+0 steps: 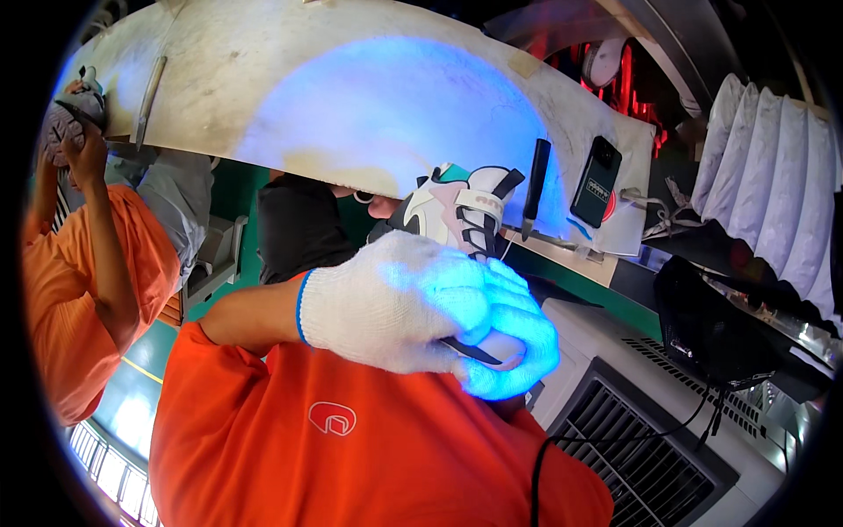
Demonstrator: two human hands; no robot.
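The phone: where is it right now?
In the head view, the dark phone lies right of centre near the right end of the table, just right of the black-handled tool, with the shoe farther left.

The gloves (378,303) look like matt, rough knitted cloth, the shoe (458,204) smooth; the handle (538,171) near the desk's (386,114) front edge resembles smooth plastic.

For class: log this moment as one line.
white-gloved left hand : clasping white-and-pink strapped sneaker | gloved right hand : around its toe end | on pale table : black rectangular phone
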